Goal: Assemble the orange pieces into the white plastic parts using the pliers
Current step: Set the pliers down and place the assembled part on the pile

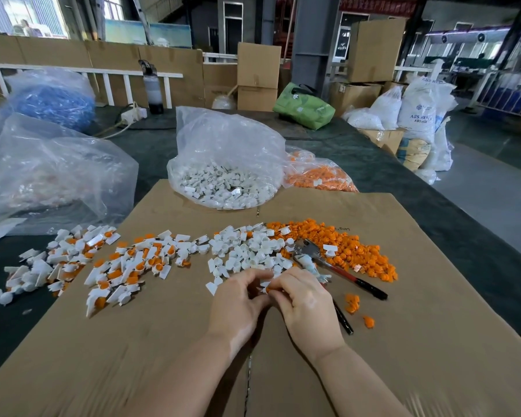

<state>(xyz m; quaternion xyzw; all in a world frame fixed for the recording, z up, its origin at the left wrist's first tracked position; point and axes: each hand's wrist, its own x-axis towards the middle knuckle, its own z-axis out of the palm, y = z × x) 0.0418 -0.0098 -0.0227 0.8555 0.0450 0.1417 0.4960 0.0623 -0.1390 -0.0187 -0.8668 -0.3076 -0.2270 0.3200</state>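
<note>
A small white plastic part (265,285) with an orange piece (269,291) at it is pinched between the fingertips of the left hand (238,302) and the right hand (306,305), both sets of fingers curled around it, just above the cardboard sheet (403,356). The pliers (328,263) (red and black handles) are laid on the cardboard just right of the hands, untouched. Loose white parts (247,251) are heaped just beyond the hands, loose orange pieces (343,245) beyond the pliers, and assembled parts (127,266) are spread to the left of the hands. A clear bag of white parts (226,164) is seen at the cardboard's far edge.
</note>
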